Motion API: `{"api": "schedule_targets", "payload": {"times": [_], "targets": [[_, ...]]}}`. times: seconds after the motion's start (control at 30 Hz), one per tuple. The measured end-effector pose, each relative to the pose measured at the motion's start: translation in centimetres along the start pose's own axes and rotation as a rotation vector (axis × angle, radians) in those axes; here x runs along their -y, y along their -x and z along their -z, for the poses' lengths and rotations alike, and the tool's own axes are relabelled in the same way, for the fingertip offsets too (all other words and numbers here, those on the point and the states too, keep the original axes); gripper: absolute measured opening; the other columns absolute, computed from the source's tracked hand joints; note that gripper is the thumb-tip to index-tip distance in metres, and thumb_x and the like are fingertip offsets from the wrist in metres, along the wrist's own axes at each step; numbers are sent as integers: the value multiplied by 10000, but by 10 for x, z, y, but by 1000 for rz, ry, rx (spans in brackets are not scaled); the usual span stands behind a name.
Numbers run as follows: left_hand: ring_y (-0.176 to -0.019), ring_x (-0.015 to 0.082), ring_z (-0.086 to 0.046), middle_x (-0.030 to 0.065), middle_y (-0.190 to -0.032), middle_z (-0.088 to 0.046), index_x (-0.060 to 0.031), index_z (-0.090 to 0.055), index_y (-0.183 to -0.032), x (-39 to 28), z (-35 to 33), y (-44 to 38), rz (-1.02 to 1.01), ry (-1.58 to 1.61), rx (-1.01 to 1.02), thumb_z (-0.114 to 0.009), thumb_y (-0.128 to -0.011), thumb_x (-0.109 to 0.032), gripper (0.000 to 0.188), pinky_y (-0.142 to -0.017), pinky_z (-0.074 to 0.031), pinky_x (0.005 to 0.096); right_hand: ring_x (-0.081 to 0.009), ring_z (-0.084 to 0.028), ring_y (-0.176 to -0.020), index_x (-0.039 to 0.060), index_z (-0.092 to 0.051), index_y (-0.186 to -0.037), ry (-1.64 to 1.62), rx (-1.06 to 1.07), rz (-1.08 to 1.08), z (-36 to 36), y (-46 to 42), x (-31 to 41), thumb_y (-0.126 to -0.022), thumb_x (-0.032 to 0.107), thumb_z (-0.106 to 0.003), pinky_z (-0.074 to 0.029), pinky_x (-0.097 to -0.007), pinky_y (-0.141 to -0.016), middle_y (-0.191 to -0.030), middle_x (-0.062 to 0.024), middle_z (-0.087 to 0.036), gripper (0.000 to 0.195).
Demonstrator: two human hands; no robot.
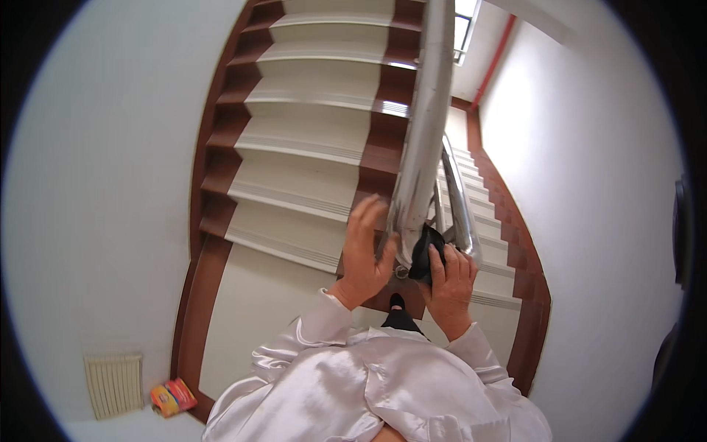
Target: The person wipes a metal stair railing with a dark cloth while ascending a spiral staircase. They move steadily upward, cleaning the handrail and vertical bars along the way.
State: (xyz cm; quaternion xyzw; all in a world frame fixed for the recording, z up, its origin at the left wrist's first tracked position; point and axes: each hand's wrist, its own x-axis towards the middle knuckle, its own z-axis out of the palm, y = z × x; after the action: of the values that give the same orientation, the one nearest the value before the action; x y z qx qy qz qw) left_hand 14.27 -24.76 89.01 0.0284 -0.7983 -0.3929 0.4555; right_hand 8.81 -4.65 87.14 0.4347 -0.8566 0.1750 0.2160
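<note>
Before me a thick, shiny metal handrail runs away between two flights of stairs. At its near end, my right hand has its fingers on a bunched black item, which looks like cloth or soft leather. That item lies against the metal by the rail's bend, and my palm hides part of it. My left hand is raised on the other side of the rail, fingers apart and slightly blurred, holding nothing. Its thumb is close to the rail; whether they touch I cannot tell. Beside my right hand slopes a second metal rail.
Pale stairs with dark red-brown edges rise at left; a narrower flight lies at right. White walls flank both. A slatted vent and a red-yellow packet are at lower left. A red pipe stands at the back.
</note>
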Motion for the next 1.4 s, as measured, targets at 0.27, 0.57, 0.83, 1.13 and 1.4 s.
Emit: {"api": "schedule_targets", "payload": {"times": [0.27,0.57,0.83,1.13,1.4], "targets": [[-1387,306,-496,233,-1546,-452,-2,-238,-1623,21,-26,-2,361,445,280,-506,-1100,-273,647,-1139,-386,352,-413,-471,-1345,97,-531,-1475,186,-179,-77,-20,16,23,-729,101,-766,-337,-568,-1144,-1442,-219,-495,782],[-1304,151,-510,88,-1457,-533,-58,-330,-1605,39,-16,13,845,924,385,-421,-1120,-460,636,-1083,-414,302,-513,-554,-1208,-50,-287,-1571,-206,-130,-347,-40,-88,36,-947,304,-695,-487,-539,-1004,-1417,-381,-448,825],[-1195,178,-597,101,-1395,-560,-79,-371,-1577,30,12,29,767,880,364,-504,-1094,-368,579,-1012,-493,332,-390,-462,-1398,159,-639,-1392,309,-249,37,-47,-28,65,-933,163,-602,-403,-501,-1117,-1548,-240,-447,461],[-1404,247,-413,161,-1497,-409,22,-297,-1553,-30,15,65,300,382,44,-526,-1047,-88,566,-1192,-326,395,-408,-418,-1426,126,-442,-1543,-34,-284,-146,-42,-57,81,-925,154,-634,-324,-527,-1171,-1563,-203,-424,648],[-1508,342,-284,228,-1643,-246,37,-166,-1616,0,-22,47,404,389,198,-469,-1092,-336,711,-1229,-237,423,-417,-399,-1450,32,-455,-1520,-637,-248,-129,-5,-51,55,-927,54,-633,-345,-507,-1189,-1542,-232,-446,620]]}}
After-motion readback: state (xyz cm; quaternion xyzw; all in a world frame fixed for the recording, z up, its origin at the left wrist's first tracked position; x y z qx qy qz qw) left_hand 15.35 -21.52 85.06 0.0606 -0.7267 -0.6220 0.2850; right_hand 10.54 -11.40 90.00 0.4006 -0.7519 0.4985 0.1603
